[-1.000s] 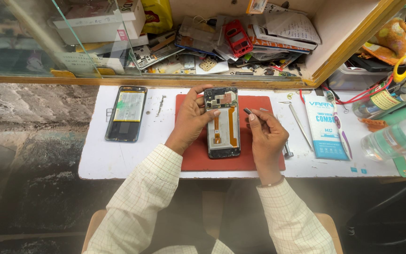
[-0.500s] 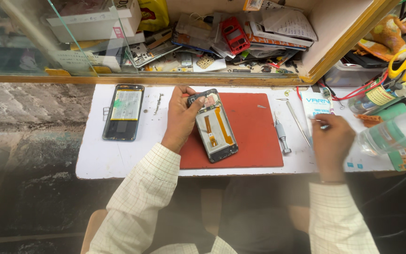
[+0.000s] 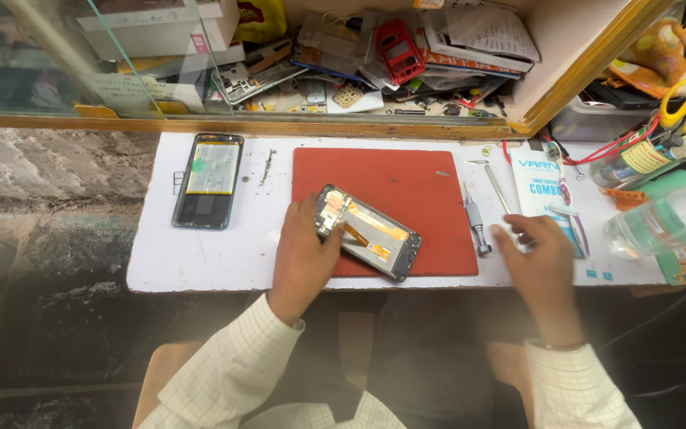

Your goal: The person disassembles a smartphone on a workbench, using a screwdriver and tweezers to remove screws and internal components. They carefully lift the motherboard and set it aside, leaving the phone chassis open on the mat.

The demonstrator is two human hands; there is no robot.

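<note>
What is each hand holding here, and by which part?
The left hand grips the opened phone by its upper-left end, on the red mat. The right hand rests on a blue-and-white packet; whether it grips anything cannot be told.

— What's different on the red mat (image 3: 406, 187)?
— The opened phone (image 3: 368, 232) now lies tilted across its near left part; a second ago it stood straight at the middle.
— And the right hand (image 3: 540, 258)?
— Gone from the phone, it now rests off the mat's right edge, beside the screwdriver (image 3: 475, 222).
</note>
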